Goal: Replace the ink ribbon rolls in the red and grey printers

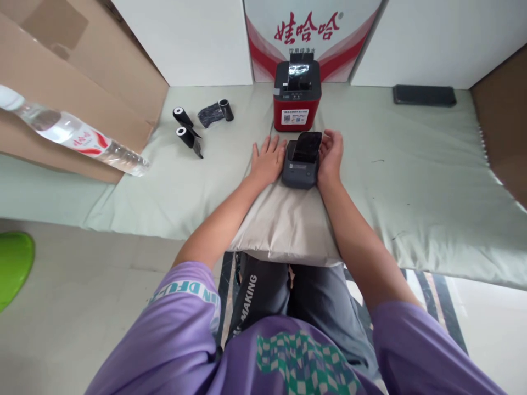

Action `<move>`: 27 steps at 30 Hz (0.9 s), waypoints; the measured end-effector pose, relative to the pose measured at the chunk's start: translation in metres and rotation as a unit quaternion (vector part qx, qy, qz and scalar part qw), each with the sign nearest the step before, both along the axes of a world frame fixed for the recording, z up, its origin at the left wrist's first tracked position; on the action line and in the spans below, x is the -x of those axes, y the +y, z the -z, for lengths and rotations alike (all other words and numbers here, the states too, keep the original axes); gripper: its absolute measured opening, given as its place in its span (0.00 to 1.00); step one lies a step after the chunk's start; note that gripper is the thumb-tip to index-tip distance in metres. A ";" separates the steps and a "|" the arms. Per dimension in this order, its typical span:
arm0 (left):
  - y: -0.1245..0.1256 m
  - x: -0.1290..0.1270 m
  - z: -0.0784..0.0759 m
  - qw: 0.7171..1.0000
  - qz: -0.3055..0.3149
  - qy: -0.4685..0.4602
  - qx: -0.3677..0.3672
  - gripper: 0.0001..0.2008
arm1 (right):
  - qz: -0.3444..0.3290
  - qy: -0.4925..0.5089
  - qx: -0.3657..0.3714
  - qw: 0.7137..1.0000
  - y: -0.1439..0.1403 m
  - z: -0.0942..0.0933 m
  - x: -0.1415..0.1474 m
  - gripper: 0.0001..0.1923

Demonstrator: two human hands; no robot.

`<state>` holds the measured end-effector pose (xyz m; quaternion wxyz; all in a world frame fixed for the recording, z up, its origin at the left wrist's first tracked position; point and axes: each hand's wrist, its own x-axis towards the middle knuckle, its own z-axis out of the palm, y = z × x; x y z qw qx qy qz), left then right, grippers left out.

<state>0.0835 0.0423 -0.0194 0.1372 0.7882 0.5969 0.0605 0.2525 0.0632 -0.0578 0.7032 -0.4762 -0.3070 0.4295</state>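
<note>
A small dark grey portable printer [300, 175] sits on the cloth in front of me, with a glossy black strip [308, 146] standing up from its top. Flat on the cloth at its left side lies my left hand [268, 160], fingers spread, the edge of the hand close against the printer. My right hand [330, 156] is at the other side, its fingers curled by the strip and the printer's right edge; part of the fingertips is hidden. Right behind stands a red and black box-shaped printer [296, 104], also with a black strip coming out of its top.
Several black rolls lie to the left, among them a roll with a crumpled strip [216, 113]. A tilted water bottle [82, 134] and a cardboard box [82, 82] are at far left. A black flat object [424, 95] rests at back right. White panels [197, 41] stand behind.
</note>
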 end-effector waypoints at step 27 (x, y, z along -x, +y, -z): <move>0.017 0.020 -0.003 0.991 0.070 -0.052 0.102 0.34 | 0.005 0.000 -0.016 1.000 0.006 0.012 -0.005 0.32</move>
